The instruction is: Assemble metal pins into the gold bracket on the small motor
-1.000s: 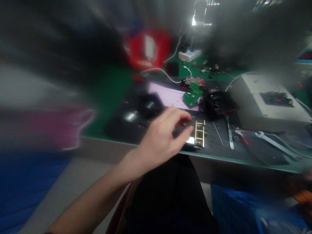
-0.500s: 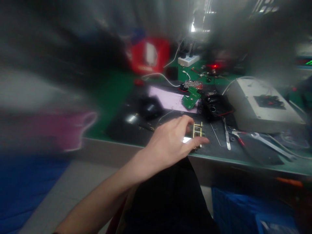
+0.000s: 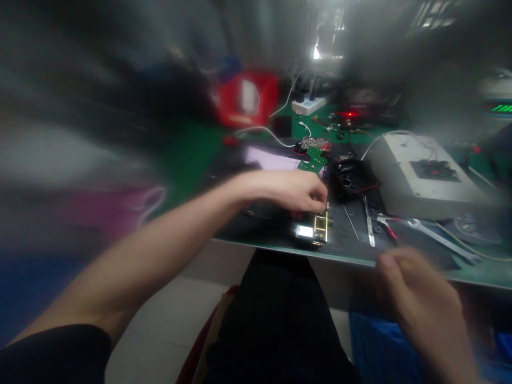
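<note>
In the head view, the left hand [image 3: 294, 191] was stretched out over the dark mat [image 3: 352, 240] at the near edge of the green workbench [image 3: 184, 154], its fingers curled together and pinched at the top end of a small brass-framed part [image 3: 318, 230] that lay on the mat close to the bench edge; whether the fingertips truly gripped the frame or only touched it could not be told through the blur. A bright white patch was seen on the part's left side. The right hand [image 3: 420, 309] was held low in front of the bench edge, well apart from the part, fingers loosely bent and holding nothing that could be made out. To the right of the part, a pair of tweezers [image 3: 368, 226], red-handled pliers [image 3: 387, 226] and a wrench [image 3: 440, 237] were laid on the mat. Behind the left hand a green circuit board [image 3: 314, 160] and a black housing [image 3: 352, 178] were seen, with a white box-shaped device [image 3: 420, 178] further right. A red container [image 3: 246, 98] and a white power strip [image 3: 308, 105] were placed at the back of the bench, both blurred
</note>
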The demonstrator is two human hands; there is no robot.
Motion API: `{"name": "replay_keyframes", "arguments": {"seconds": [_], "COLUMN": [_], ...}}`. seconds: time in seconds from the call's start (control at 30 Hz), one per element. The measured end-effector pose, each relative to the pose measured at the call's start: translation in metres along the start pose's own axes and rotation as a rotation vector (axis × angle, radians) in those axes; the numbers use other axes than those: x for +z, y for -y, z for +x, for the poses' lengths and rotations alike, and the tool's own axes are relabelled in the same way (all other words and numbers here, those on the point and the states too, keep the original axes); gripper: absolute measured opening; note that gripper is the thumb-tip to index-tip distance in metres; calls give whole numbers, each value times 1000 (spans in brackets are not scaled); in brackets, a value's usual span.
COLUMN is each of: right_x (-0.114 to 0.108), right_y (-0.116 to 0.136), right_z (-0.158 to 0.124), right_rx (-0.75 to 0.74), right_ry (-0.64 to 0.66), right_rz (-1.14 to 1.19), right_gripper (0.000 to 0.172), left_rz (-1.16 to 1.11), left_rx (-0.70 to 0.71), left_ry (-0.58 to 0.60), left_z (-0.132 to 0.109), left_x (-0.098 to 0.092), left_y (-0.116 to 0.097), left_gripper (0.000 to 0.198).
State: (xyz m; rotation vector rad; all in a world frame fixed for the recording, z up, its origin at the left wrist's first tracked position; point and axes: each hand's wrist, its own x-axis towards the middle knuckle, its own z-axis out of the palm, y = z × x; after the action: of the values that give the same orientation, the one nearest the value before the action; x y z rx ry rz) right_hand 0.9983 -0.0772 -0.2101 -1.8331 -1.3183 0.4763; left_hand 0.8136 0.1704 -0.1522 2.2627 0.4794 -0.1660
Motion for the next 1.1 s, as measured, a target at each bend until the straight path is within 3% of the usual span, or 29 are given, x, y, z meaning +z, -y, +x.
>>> {"name": "replay_keyframes", "arguments": {"seconds": [0.1,0.2,0.3,0.43,0.5,0.63,0.77,0.93,1.1], "right_x": [13,18,16,14,15,27,45,59,61], "right_y": [6,7,6,6,8,11,17,26,28], "right_z": [-2,-5,-7,-4,1,13,20,17,11], "right_rx": [-20,38,4,-20,-16,18,111,58,121], "right_ry": [112,168,144,52,15,40,119,42,21], "right_rz": [84,135,114,72,69,139,280,263,228], "right_gripper": [38,40,38,32,30,35,43,38,42], "left_rz": [-55,10,182,476,514,377,290,257,208], "left_rx": [11,26,105,194,173,157,150,125,121], "left_ry": [-23,-150,-316,-498,-515,-603,-630,-618,-628], "left_z": [1,-5,-19,-40,-47,-52,-49,-48,-48], "left_x": [3,6,14,43,60,81,81,74,73], "left_y": [2,-5,-17,-23,-20,-10,-8,-14,-15], "left_gripper": [16,14,13,23,28,26,22,21,16]}}
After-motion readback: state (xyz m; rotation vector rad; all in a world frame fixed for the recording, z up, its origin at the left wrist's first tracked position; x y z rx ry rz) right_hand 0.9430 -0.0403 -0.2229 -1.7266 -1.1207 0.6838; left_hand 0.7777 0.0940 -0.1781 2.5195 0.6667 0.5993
